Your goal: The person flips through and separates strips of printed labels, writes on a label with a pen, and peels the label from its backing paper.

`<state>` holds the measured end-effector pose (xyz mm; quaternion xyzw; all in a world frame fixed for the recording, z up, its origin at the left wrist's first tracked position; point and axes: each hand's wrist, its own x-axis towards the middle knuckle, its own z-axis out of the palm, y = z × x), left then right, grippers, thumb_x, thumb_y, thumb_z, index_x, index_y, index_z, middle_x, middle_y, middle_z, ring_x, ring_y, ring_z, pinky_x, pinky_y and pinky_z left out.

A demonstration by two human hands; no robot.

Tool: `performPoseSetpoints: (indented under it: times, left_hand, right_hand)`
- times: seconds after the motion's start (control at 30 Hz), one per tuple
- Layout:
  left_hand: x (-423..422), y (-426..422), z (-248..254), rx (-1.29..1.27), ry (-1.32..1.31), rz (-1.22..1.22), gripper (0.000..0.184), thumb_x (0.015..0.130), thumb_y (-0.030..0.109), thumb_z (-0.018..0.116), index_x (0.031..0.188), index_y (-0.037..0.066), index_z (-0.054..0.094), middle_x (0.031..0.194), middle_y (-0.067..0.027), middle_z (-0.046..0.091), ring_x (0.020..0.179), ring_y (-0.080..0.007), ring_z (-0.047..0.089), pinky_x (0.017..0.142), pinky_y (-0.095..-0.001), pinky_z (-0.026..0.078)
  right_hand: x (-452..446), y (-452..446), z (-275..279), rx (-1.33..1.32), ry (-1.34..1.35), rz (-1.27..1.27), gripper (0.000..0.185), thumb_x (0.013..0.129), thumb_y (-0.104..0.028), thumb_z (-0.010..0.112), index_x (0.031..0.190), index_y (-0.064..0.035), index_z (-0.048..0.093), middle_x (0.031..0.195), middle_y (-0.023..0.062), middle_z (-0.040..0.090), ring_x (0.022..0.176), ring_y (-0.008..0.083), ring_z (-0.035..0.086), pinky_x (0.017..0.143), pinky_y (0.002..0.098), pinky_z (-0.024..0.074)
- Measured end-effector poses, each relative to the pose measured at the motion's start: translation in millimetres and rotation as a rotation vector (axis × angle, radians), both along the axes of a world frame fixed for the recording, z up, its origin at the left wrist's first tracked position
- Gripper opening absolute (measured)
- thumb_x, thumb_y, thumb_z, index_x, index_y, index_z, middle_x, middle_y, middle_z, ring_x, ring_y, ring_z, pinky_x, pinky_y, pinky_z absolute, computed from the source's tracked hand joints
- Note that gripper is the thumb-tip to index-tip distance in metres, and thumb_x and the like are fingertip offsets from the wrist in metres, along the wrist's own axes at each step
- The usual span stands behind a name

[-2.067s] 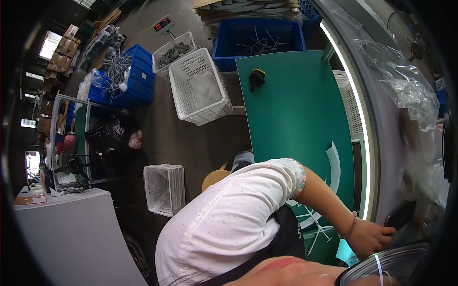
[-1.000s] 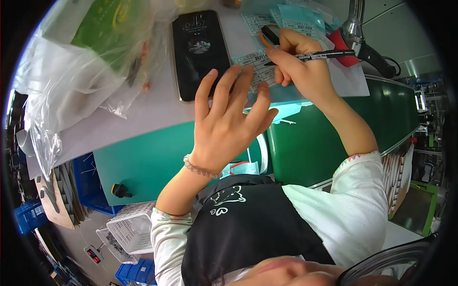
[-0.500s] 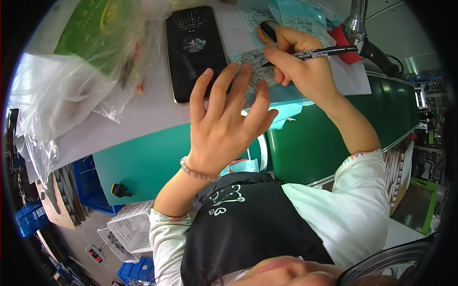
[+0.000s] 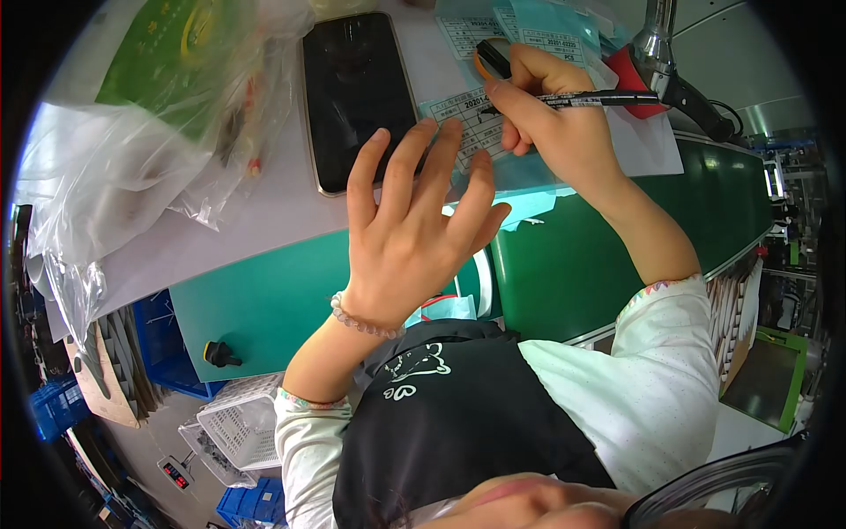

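Note:
My left hand lies with spread fingers, its fingertips on the left edge of a printed label sheet and beside a dark-screened phone. A black marker is pinched in my right hand, its tip on the printed label. The marker's cap end points right. Just behind my right fingers sits a black and orange round object. More printed light-blue labels lie above the hands.
Clear plastic bags cover the left of the white surface. A metal stand with a red part rises at the right. Below are a green table, a black and yellow object, white crates and blue bins.
Since the oldest frame, the view has turned down to the white surface, and both hands are over the label. More recently, the phone screen has gone dark and the marker tip has shifted slightly.

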<state>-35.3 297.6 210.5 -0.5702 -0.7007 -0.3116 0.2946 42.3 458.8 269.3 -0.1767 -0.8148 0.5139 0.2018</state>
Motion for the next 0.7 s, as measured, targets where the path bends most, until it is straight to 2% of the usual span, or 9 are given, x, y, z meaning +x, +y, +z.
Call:
performPoseSetpoints:
  times: [0.7]
  left_hand:
    - [-0.2, 0.0, 0.0, 0.0, 0.003, -0.007, 0.033, 0.074, 0.035, 0.073, 0.101, 0.016, 0.067, 0.114, -0.0048, 0.065, 0.108, -0.0244, 0.057, 0.101, -0.046, 0.036]
  right_hand:
    - [2.2, -0.4, 1.5, -0.045, -0.012, -0.016, 0.021, 0.087, -0.01, 0.059, 0.071, -0.004, 0.047, 0.064, -0.0006, 0.052, 0.054, 0.0073, 0.06, 0.047, 0.0211, 0.048]
